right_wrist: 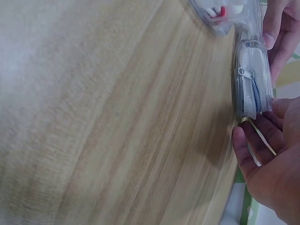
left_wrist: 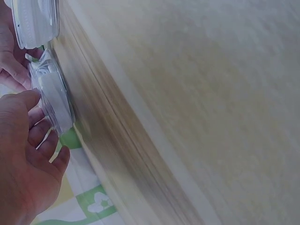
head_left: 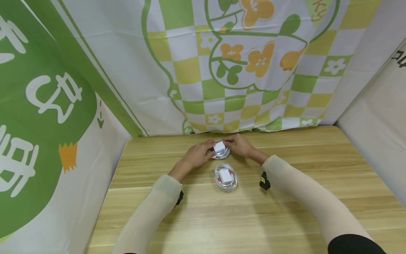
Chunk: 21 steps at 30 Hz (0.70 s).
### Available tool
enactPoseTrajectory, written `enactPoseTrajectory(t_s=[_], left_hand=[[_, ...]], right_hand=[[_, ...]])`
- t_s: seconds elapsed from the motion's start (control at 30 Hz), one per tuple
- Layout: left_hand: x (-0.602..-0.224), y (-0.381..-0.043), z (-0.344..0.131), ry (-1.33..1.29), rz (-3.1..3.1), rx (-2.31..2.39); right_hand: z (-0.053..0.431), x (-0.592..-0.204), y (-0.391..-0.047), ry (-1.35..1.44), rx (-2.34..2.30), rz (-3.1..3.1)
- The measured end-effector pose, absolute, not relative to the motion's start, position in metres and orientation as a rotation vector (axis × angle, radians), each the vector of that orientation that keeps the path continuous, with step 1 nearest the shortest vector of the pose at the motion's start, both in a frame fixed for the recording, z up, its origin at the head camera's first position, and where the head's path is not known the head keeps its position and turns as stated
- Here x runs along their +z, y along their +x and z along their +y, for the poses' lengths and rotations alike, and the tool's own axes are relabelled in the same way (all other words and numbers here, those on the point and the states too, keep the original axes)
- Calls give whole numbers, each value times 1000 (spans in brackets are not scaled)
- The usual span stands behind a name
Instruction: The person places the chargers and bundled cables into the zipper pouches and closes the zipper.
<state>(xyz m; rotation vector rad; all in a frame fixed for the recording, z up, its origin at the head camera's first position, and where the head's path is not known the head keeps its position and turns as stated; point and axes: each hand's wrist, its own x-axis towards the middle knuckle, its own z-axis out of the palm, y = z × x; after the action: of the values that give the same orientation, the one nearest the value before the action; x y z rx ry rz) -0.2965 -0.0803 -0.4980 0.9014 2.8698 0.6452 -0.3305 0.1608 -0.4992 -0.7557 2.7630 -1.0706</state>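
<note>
At the table's far edge lies a clear round zip pouch (head_left: pixel 224 153), with a white charger plug (head_left: pixel 219 146) and a coiled cable showing through it. My left hand (head_left: pixel 197 154) holds its left side, thumb and fingers at the rim. On the opposite side my right hand (head_left: pixel 241 145) pinches the edge with its fingertips. The right wrist view shows a small zipper pull (right_wrist: pixel 244 72) on the pouch's side. Closer to me is a second clear pouch (head_left: pixel 235 179) with a white plug (head_left: pixel 226 176) and red bits inside; neither hand touches it.
Both pouches stand on a wood-grain table (head_left: pixel 196 218). A printed cloth (head_left: pixel 219 95) with green and yellow checks hangs right behind the far edge. White and green cloth walls (head_left: pixel 111 123) close in the left side, and a pale one (head_left: pixel 380 116) the right.
</note>
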Motion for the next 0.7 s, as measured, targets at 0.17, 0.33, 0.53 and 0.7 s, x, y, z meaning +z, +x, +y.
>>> enactPoseTrajectory(t_s=[0.17, 0.33, 0.53, 0.7], left_hand=[[-499, -297, -78, 906, 2881, 653], [-500, -297, -77, 896, 2882, 646], [-498, -295, -77, 894, 2889, 630], [-496, -295, -77, 923, 2885, 635]], right_hand=[[162, -500, -330, -760, -1086, 2775], [166, -500, -326, -737, -1140, 2754], [171, -498, -318, -722, -1207, 2763], [177, -497, -313, -707, -1253, 2769]])
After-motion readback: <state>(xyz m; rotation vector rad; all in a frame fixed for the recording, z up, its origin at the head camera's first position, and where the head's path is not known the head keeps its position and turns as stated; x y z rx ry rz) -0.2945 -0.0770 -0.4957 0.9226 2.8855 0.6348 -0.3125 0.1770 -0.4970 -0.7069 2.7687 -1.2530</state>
